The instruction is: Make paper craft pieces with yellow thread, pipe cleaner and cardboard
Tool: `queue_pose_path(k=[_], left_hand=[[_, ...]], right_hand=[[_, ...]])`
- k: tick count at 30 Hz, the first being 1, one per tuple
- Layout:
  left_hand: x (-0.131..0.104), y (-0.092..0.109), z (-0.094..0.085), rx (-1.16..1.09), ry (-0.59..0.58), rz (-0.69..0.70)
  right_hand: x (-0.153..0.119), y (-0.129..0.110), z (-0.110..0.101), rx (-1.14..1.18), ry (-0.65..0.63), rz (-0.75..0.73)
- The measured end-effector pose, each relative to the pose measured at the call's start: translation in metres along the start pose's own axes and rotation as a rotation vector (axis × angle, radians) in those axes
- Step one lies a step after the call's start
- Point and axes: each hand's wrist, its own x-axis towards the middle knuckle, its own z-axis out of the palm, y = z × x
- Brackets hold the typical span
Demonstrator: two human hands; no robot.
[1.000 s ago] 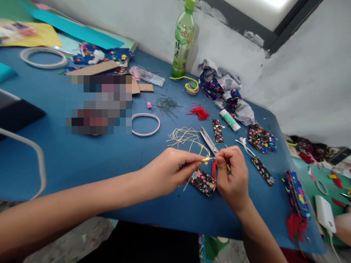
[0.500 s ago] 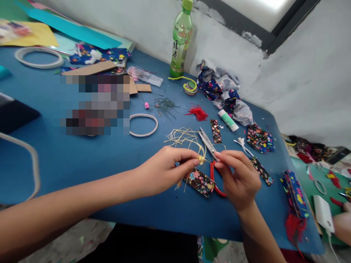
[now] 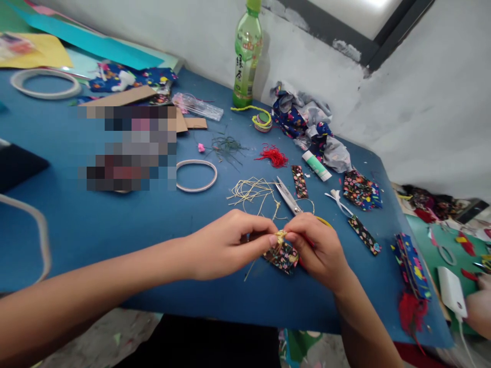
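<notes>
Between my fingertips is a small knotted bundle of pale yellow thread (image 3: 281,236). My left hand (image 3: 233,243) pinches it from the left, and my right hand (image 3: 316,248) pinches it from the right, the two almost touching. Loose yellow threads (image 3: 251,190) lie on the table just beyond. Scissors (image 3: 287,196) rest behind my right hand, their blades showing and most of the handles hidden. Under my fingers lies a dark floral fabric piece (image 3: 286,258), partly covered by the hands. A narrow floral strip (image 3: 299,181) is past the scissors.
On the blue table (image 3: 215,301) are a glue stick (image 3: 316,165), red threads (image 3: 273,156), a tape ring (image 3: 196,176), crumpled fabric (image 3: 303,115) and a green bottle (image 3: 247,59). At right, another person's hand (image 3: 479,306) is near a white device (image 3: 452,291).
My right hand has moved left from beside the scissors to the yellow thread bundle and now pinches it. My left hand still holds the bundle. The view has shifted slightly.
</notes>
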Motion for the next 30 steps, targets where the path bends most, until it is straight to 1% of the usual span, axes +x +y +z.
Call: queue_pose_path(k=[3, 7, 9, 11, 14, 15, 16, 17, 18, 20, 22, 24, 26, 30], left_hand=[[0.000, -0.001, -0.001, 0.021, 0.027, 0.003], [0.001, -0.005, -0.002, 0.073, 0.107, -0.007], [0.001, -0.007, -0.001, 0.113, 0.176, 0.004], [0.001, -0.008, -0.001, 0.192, 0.319, 0.065], [-0.002, -0.008, 0.001, 0.363, 0.614, 0.248], [-0.003, -0.008, 0.001, 0.415, 0.672, 0.330], [-0.004, -0.008, 0.002, 0.451, 0.690, 0.415], [-0.005, -0.009, 0.002, 0.474, 0.669, 0.490], [-0.005, -0.010, 0.003, 0.490, 0.620, 0.544], [-0.005, -0.012, 0.004, 0.501, 0.508, 0.591], [-0.003, -0.016, 0.005, 0.500, 0.431, 0.573], [-0.001, -0.018, 0.005, 0.485, 0.386, 0.552], [0.001, -0.019, 0.003, 0.472, 0.361, 0.528], [0.000, -0.017, 0.000, 0.467, 0.355, 0.502]], right_hand=[[0.000, -0.004, -0.001, 0.093, -0.038, 0.041], [0.000, -0.007, -0.003, 0.172, -0.010, 0.061], [0.000, -0.009, -0.004, 0.183, 0.003, 0.079], [0.001, -0.010, -0.004, 0.182, 0.006, 0.105], [0.002, -0.012, -0.002, 0.152, 0.027, 0.143], [0.002, -0.012, -0.001, 0.140, 0.037, 0.153], [0.002, -0.012, 0.000, 0.132, 0.042, 0.161], [0.002, -0.012, 0.001, 0.130, 0.039, 0.168], [0.002, -0.012, 0.001, 0.135, 0.026, 0.169], [0.002, -0.012, 0.002, 0.153, -0.011, 0.162], [0.002, -0.012, 0.002, 0.166, -0.040, 0.154], [0.001, -0.012, 0.001, 0.177, -0.066, 0.161], [0.000, -0.012, 0.000, 0.193, -0.095, 0.178], [0.000, -0.012, -0.001, 0.206, -0.121, 0.201]])
